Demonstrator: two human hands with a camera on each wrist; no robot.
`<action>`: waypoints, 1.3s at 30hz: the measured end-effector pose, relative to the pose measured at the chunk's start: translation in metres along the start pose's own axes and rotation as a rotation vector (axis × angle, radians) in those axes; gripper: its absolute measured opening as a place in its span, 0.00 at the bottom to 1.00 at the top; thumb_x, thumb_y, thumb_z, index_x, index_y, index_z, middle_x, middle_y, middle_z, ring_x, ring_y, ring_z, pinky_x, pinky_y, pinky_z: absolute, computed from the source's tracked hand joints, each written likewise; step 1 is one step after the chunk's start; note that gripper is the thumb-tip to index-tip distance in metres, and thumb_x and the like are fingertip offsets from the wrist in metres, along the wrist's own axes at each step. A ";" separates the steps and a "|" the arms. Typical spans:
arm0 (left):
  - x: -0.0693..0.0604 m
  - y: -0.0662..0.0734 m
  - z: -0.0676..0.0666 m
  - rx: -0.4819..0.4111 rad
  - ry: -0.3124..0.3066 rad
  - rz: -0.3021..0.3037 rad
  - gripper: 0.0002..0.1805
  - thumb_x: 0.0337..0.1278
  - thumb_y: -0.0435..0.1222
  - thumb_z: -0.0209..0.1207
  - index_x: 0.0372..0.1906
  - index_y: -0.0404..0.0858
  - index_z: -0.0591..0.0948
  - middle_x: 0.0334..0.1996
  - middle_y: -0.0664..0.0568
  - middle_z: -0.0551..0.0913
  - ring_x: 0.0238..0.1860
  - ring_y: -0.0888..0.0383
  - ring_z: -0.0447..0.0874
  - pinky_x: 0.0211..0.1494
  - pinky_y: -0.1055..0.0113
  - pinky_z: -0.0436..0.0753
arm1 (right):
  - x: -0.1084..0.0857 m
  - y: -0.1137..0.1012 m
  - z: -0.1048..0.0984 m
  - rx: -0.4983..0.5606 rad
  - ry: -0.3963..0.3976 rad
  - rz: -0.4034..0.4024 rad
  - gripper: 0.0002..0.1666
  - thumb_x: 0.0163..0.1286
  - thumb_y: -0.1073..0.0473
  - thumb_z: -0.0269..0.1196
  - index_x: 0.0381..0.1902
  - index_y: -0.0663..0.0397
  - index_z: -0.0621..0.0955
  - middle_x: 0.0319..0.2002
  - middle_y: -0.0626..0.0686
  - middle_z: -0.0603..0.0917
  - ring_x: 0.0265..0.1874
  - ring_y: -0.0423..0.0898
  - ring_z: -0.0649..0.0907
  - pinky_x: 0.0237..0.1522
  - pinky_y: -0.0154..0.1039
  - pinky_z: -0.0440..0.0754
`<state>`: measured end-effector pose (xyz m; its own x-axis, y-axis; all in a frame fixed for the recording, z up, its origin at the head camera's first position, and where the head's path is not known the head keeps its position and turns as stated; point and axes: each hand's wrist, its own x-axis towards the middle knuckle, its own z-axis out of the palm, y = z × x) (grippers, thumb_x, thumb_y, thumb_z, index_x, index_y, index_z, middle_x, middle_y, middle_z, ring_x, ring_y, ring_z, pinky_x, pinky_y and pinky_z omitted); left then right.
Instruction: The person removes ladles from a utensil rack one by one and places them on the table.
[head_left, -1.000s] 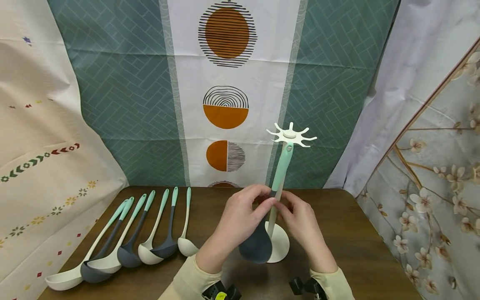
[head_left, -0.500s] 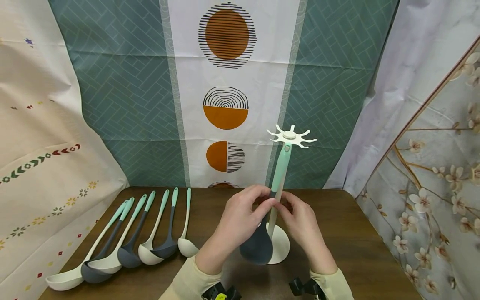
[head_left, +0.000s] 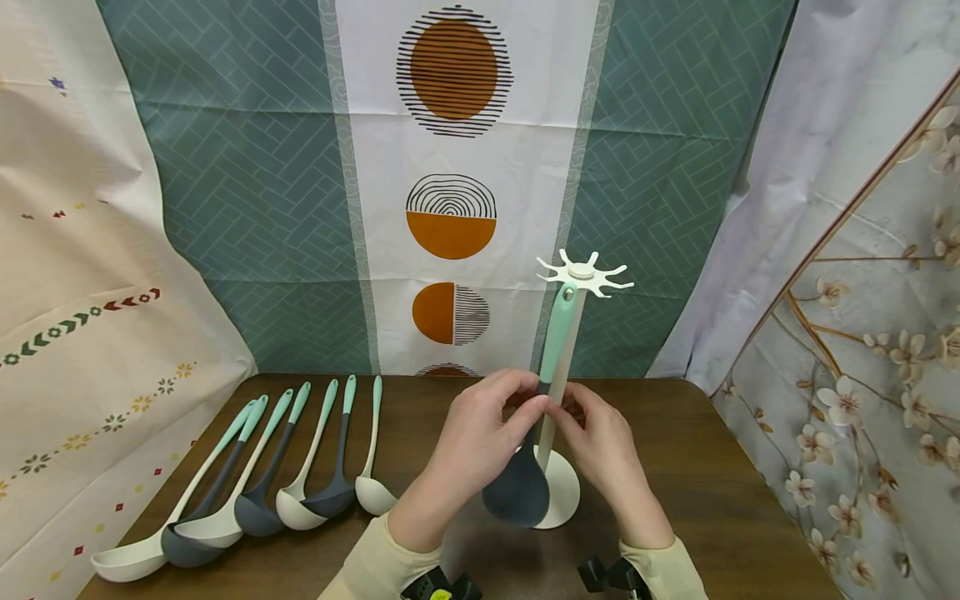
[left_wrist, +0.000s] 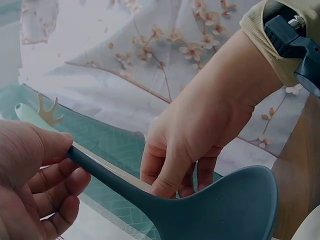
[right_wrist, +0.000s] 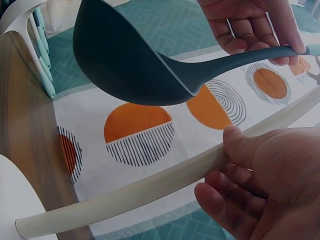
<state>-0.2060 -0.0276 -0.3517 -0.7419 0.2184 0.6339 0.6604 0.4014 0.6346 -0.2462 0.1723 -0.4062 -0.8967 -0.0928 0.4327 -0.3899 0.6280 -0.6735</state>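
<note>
My left hand [head_left: 487, 425] pinches a dark grey ladle [head_left: 517, 492] on its neck, just below the mint-green handle. The ladle hangs nearly upright, bowl down, in front of a cream utensil stand [head_left: 566, 492]. My right hand [head_left: 603, 433] pinches the stand's upright pole [right_wrist: 125, 197] around mid-height. Just beneath the stand's spoked hook crown [head_left: 581, 271] is the ladle's handle end with its hanging hole; whether they touch I cannot tell. In the right wrist view the ladle's neck and the pole are apart at my right hand.
Several ladles [head_left: 258, 512] lie in a row on the left of the brown wooden table [head_left: 690, 500], white and grey, with mint handles pointing away. A patterned cloth [head_left: 465, 200] hangs behind the table. Flowered fabric [head_left: 862, 400] is at the right.
The ladle's handle end has shifted slightly left and its bowl slightly right, so it stands more upright. The hook crown has turned a little. Both hands keep their holds.
</note>
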 end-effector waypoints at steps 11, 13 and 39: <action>-0.006 0.001 -0.007 -0.027 0.025 -0.026 0.06 0.72 0.35 0.73 0.49 0.42 0.89 0.41 0.61 0.86 0.43 0.62 0.84 0.48 0.59 0.88 | 0.000 0.000 0.000 -0.014 0.014 -0.004 0.13 0.75 0.56 0.76 0.53 0.49 0.87 0.37 0.49 0.86 0.36 0.47 0.84 0.41 0.48 0.83; -0.008 0.001 -0.009 -0.035 0.033 -0.038 0.06 0.73 0.35 0.73 0.49 0.42 0.89 0.41 0.62 0.86 0.43 0.62 0.83 0.48 0.60 0.88 | 0.000 0.001 0.000 -0.009 0.016 -0.003 0.12 0.75 0.56 0.76 0.51 0.48 0.86 0.36 0.49 0.86 0.35 0.47 0.83 0.40 0.47 0.82; -0.029 -0.026 -0.027 0.023 0.118 -0.094 0.07 0.70 0.34 0.75 0.47 0.44 0.88 0.39 0.64 0.86 0.42 0.63 0.86 0.49 0.56 0.89 | -0.001 0.000 0.002 -0.011 0.016 0.021 0.12 0.75 0.54 0.76 0.49 0.49 0.84 0.35 0.48 0.85 0.34 0.46 0.83 0.40 0.46 0.83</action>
<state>-0.1980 -0.0681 -0.3748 -0.7805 0.0735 0.6209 0.5852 0.4354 0.6841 -0.2454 0.1715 -0.4080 -0.9011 -0.0674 0.4284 -0.3690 0.6381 -0.6757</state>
